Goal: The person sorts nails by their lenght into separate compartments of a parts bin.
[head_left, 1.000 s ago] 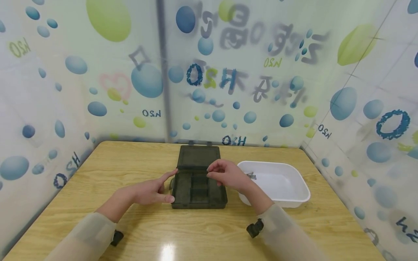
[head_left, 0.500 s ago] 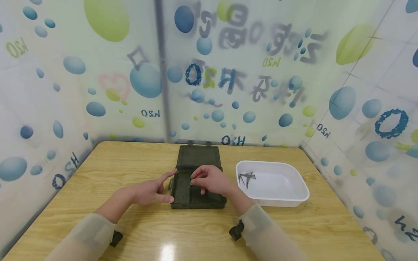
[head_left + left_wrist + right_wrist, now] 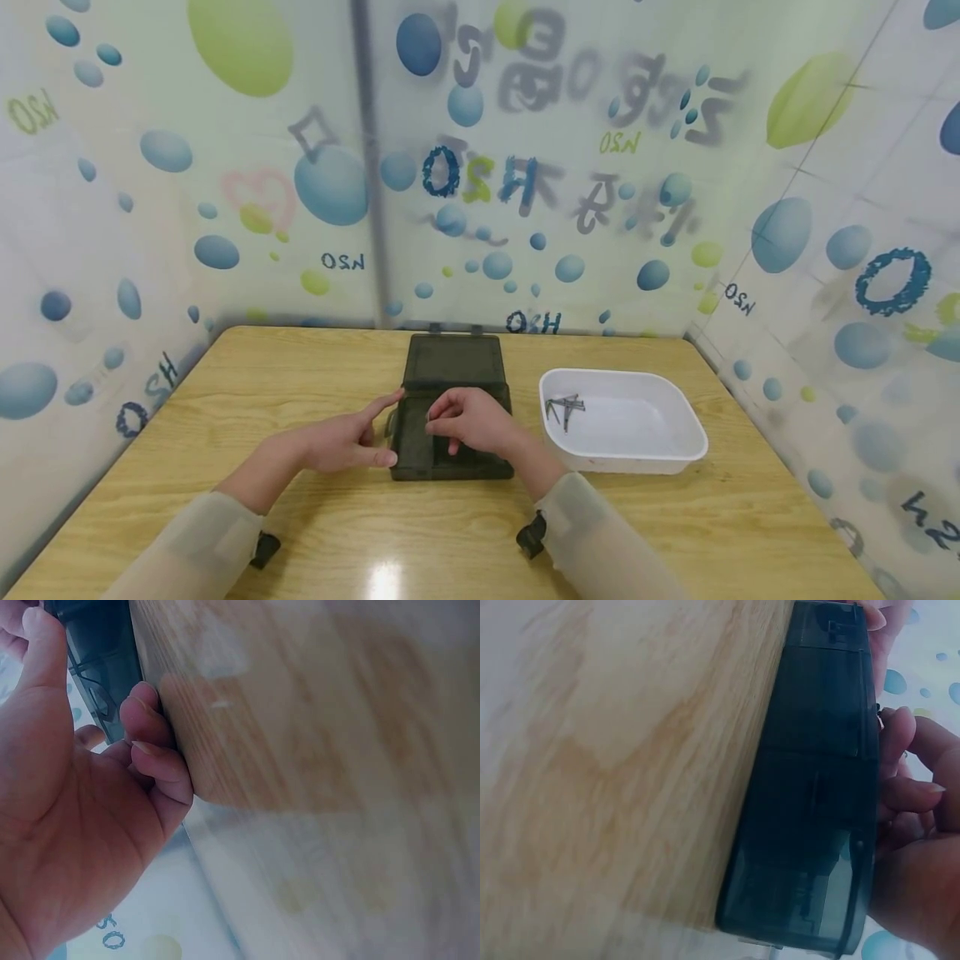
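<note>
A dark translucent compartment box (image 3: 411,446) lies on the table, its lid (image 3: 455,358) laid back. My left hand (image 3: 337,442) rests against the box's left side, thumb at the front corner and straight index finger near the hinge. Over the left and middle compartments, my right hand (image 3: 476,423) pinches a small thin screw (image 3: 428,418) between thumb and index finger. Most of that screw is hidden by the fingertips. In the right wrist view the box's front wall (image 3: 810,780) stands beside the fingers, which partly disappear behind its rim.
A white tray (image 3: 637,417) stands to the right of the box, with several grey metal screws (image 3: 566,406) bunched at its left end. The wooden table (image 3: 420,533) ends at a patterned curtain (image 3: 465,250) at the back.
My right hand has moved left from the box's right side to above its left and middle compartments, still pinching the screw. The left hand stays at the box's side.
</note>
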Demonstrator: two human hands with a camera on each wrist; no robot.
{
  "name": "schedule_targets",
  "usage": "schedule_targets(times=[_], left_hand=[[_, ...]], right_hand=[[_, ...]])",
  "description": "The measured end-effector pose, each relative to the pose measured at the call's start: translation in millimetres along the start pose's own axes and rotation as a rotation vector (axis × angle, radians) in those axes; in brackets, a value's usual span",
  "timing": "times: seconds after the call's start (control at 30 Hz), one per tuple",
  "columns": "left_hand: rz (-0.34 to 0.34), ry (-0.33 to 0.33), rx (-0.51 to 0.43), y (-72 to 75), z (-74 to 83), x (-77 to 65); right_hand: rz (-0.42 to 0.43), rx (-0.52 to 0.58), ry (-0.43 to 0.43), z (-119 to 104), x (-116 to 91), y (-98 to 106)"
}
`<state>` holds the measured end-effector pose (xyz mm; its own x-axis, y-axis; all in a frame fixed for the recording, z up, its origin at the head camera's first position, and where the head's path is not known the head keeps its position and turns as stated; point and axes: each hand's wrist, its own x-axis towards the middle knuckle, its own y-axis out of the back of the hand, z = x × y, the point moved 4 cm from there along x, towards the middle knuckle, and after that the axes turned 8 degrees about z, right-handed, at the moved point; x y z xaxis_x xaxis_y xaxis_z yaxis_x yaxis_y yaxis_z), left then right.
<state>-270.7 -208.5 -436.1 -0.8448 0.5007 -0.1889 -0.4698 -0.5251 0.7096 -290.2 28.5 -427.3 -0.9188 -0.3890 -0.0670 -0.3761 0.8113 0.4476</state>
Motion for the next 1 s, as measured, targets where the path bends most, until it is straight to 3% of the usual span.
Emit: schedule_targets(times=[0.3,0.47,0.6,0.73,1.0], left_hand=[[0.000,0.004,0.005,-0.4,-3.1,1.3],[0.000,0.007,-0.005,-0.4,-3.0,1.2],[0.004,0.003,-0.010,-0.4,-2.0,0.6],[0.004,0.000,-0.009,-0.7,-1.3,0.1],[0.009,0.002,-0.005,-0.9,-1.2,-0.6]], right_hand=[[0.005,-0.002,0.015,1.0,-0.9,1.5],[0.006,-0.009,0.065,0.4,-7.8,16.9],[0.004,0.012,0.063,1.1,-17.5,46.0],[0.052,-0.024,0.032,8.3,-28.8,88.0],[0.153,-0.109,-0.102,61.0,-40.0,169.8]])
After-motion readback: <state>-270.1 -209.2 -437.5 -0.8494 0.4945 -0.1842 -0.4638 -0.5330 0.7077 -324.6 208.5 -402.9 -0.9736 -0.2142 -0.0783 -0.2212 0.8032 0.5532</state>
